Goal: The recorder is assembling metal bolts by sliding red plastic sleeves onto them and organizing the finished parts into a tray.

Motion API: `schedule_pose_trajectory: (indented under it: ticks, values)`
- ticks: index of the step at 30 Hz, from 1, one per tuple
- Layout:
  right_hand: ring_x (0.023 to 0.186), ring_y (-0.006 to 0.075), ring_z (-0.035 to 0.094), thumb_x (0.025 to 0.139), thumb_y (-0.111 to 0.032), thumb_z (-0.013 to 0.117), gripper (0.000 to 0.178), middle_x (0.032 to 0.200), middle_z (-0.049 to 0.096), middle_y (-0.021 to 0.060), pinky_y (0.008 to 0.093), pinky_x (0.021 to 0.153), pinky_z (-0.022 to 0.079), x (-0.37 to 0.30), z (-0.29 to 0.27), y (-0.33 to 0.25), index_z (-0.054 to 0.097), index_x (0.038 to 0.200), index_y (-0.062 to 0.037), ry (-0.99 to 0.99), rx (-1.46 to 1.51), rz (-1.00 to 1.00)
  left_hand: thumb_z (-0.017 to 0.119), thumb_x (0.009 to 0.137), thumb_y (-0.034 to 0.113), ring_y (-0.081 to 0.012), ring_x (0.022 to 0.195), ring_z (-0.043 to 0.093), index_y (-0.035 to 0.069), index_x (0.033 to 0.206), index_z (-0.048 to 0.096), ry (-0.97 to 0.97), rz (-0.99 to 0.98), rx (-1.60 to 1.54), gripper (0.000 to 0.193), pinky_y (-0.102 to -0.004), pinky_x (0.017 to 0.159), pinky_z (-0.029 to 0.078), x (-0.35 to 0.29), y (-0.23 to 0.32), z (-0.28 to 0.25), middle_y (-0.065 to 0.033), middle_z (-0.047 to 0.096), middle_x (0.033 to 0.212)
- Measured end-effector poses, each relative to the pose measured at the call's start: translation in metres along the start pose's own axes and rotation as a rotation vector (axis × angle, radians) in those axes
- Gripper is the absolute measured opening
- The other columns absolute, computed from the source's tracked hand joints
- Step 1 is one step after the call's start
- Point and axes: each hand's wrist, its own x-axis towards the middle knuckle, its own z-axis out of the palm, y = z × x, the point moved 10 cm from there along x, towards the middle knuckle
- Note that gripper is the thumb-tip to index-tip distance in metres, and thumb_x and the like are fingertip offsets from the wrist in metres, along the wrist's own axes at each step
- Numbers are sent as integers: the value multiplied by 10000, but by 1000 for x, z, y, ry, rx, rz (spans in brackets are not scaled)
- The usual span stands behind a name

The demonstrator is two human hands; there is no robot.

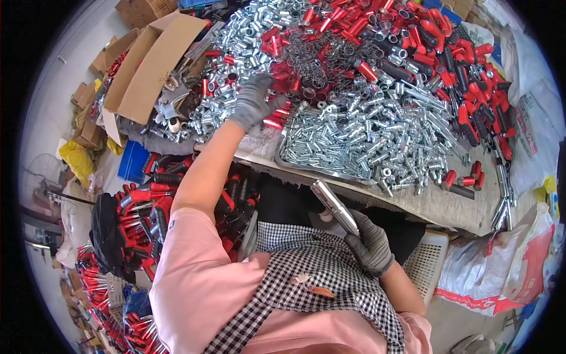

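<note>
The chrome tube [335, 207], near the worktop's [407, 203] front edge in the right hand's [372, 245] curled fingers, seems stiff, slippery, fairly light, best gripped mid-barrel; the left hand [254, 105] reaches over red sleeves [274, 123]; whether its fingers pinch one, I cannot tell.

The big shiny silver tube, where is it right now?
In the head view, the big silver tube is just right of centre, held in the gloved right hand, between the checkered apron and the workbench.
</note>
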Motion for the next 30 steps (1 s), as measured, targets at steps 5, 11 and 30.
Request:
schedule_pose_trajectory:
  ticks: [5,11,30]
  values:
    - [646,22,461,846,-338,673,590,834,563,-12,159,563,354,-2,6,15,481,1260,36,111,662,168,663,861,178,-158,800,635,-32,1066,601,30,-402,-1360,300,-284,757,521,-48,-10,15,-84,664,894]
    - [508,57,434,838,-338,674,563,719,535,4,185,449,329,7,15,6,503,1222,35,16,847,192,651,873,187,-157,779,633,-26,1029,630,-69,-363,-1388,265,-287,759,522,-88,49,9,-77,660,850]
    - [478,54,394,879,-264,614,591,695,499,4,188,435,299,-5,35,4,384,1327,44,-54,1059,182,690,832,258,-210,936,611,45,1211,537,-371,31,-1506,461,-362,839,501,-133,172,51,-107,610,1051]
